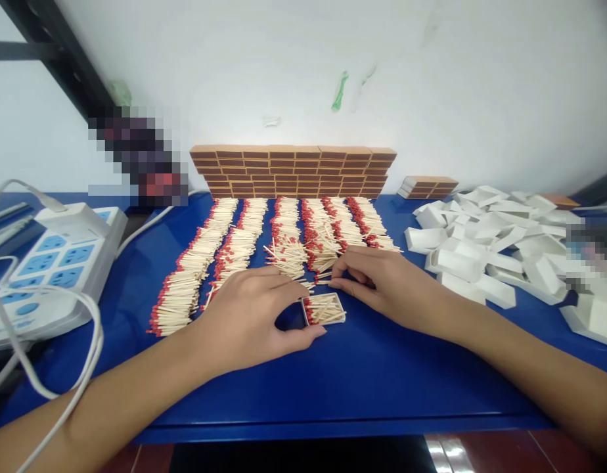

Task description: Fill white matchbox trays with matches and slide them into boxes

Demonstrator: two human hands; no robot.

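Observation:
A small white matchbox tray [339, 319] lies on the blue table, filled with red-tipped matches [325, 307]. My left hand [257, 318] grips the tray at its left end, thumb along the near side and fingers at the far side. Just beyond the tray, my right hand [370, 279] is closed in a pinch at the near end of a row of loose matches [319, 246]. Its fingertips touch matches there, but how many they hold is hidden. Several rows of matches run away from me, the leftmost match row [178, 295] reaching nearest.
Closed matchboxes [293, 172] are stacked against the wall, with a smaller matchbox stack [429, 187] to their right. Empty white trays [495, 243] are heaped on the right. A power strip [62, 263] with a white cable [94, 328] sits left, the cable crossing my left forearm.

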